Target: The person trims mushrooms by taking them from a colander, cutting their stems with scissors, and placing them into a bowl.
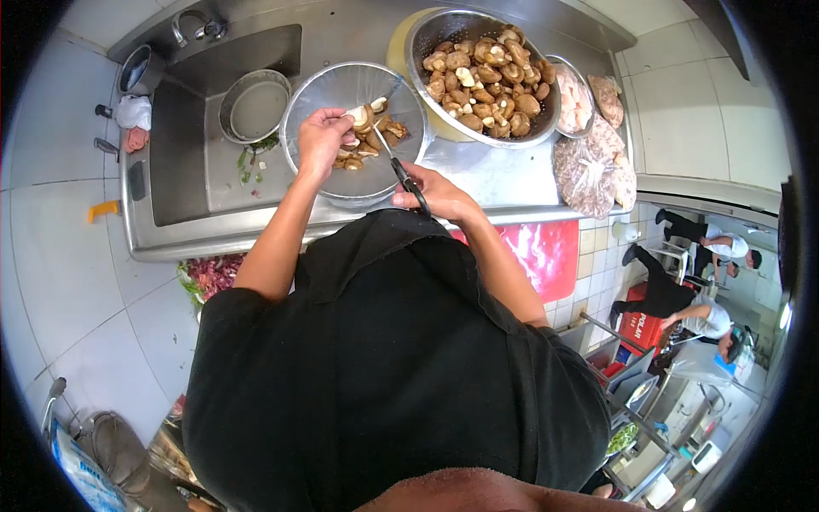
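My left hand (323, 141) pinches a brown mushroom (359, 119) with a pale underside, held above a plastic-lined bowl (296, 109). In my right hand (438, 196) is a pair of scissors (400, 171) with black handles, its blades pointing up to the mushroom. Cut mushroom pieces (351, 159) lie inside the lined bowl below. To the right, a large metal colander (415, 64) is heaped with whole brown mushrooms (490, 81); it leans over a yellowish container (397, 43).
At left is a metal sink (181, 158) with a round pan (229, 114) and green scraps (247, 162). Bagged food (585, 171) and a bowl of pale pieces (573, 98) stand at the counter's right end. Several people (695, 307) are in the background at right.
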A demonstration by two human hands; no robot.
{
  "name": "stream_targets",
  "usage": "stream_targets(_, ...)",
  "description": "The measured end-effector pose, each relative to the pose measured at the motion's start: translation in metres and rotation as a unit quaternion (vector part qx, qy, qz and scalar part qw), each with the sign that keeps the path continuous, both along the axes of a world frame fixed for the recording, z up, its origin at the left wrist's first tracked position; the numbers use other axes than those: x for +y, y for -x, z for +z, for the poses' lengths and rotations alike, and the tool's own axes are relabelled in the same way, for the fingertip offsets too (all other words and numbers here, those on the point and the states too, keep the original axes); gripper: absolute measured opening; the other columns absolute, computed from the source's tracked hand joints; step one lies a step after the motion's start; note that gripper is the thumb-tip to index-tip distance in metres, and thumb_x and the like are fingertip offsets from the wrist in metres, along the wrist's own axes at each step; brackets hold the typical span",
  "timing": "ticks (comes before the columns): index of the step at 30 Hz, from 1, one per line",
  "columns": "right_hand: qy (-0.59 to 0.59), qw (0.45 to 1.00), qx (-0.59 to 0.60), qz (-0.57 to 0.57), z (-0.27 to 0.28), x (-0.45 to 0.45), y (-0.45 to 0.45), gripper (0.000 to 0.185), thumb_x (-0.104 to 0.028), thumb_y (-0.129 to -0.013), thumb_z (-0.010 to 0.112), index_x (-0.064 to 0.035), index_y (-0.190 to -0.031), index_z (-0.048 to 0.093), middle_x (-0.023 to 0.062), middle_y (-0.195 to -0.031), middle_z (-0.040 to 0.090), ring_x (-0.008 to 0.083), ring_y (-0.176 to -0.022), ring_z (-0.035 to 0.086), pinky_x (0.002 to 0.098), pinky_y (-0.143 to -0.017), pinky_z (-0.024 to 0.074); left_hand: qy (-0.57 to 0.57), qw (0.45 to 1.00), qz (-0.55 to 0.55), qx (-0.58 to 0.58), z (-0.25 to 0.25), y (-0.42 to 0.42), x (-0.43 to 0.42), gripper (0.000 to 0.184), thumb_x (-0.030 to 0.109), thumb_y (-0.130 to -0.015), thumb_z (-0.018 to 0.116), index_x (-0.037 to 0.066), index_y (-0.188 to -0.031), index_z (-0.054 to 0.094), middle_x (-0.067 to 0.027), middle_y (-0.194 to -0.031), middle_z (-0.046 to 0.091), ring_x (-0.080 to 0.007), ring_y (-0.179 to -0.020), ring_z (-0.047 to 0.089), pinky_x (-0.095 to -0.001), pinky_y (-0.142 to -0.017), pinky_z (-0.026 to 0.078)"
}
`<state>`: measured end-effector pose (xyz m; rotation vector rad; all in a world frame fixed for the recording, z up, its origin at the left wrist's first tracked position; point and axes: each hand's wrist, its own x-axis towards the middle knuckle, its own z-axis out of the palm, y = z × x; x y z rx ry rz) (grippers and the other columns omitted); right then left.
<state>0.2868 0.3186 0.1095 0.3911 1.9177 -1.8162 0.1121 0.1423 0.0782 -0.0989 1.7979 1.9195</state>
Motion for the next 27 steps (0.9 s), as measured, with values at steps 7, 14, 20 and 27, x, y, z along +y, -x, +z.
stream_targets(7, -0.035, 0.999, 0.018, 0.015, 0.002, -0.006, 0.016, 0.105, -0.051, -0.073, 0.086, 0.0046, -0.149, 0.041, 0.0149, -0.102, 0.068, 0.021, -0.094, 0.063, 0.0331, -0.084, 0.0497, 0.03, 0.998, -0.036, 0.036, 0.001, -0.016, -0.005, 0.027, 0.007, -0.091, 0.071, -0.009, -0.111, 0.062, -0.0141, -0.099, 0.071, -0.0171, -0.08, 0.07, -0.0266, -0.069, 0.058)
stream_targets(14, -0.071, 0.997, -0.031, -0.007, 0.003, 0.011, 0.002, 0.082, -0.036, -0.074, 0.089, 0.0013, -0.14, 0.056, 0.002, -0.07, 0.062, 0.011, -0.055, 0.057, 0.0272, -0.052, 0.0464, 0.119, 0.988, -0.094, 0.031, -0.025, -0.018, -0.019, 0.032, 0.015, -0.088, 0.075, -0.007, -0.111, 0.069, -0.0119, -0.096, 0.071, -0.019, -0.08, 0.071, -0.0311, -0.071, 0.057)
stream_targets(20, -0.094, 0.99, -0.046, -0.095, 0.014, 0.039, -0.045, 0.078, -0.033, -0.077, 0.087, -0.002, -0.142, 0.055, 0.002, -0.074, 0.06, 0.01, -0.059, 0.057, 0.0258, -0.052, 0.0455, 0.232, 0.857, -0.128, 0.441, 0.033, -0.004, 0.033, 0.033, 0.026, -0.087, 0.073, 0.002, -0.11, 0.072, -0.0154, -0.104, 0.07, -0.0349, -0.102, 0.063, -0.0413, -0.092, 0.049)
stream_targets(27, -0.08, 0.983, -0.016, -0.162, 0.063, 0.063, -0.094, 0.08, -0.026, -0.077, 0.087, 0.0035, -0.142, 0.051, 0.0054, -0.073, 0.063, 0.0126, -0.059, 0.059, 0.0274, -0.052, 0.0468, 0.228, 0.815, -0.329, 0.419, 0.069, 0.016, 0.211, 0.04, 0.039, -0.086, 0.072, 0.003, -0.102, 0.075, -0.016, -0.1, 0.074, -0.0342, -0.097, 0.07, -0.0437, -0.087, 0.053)
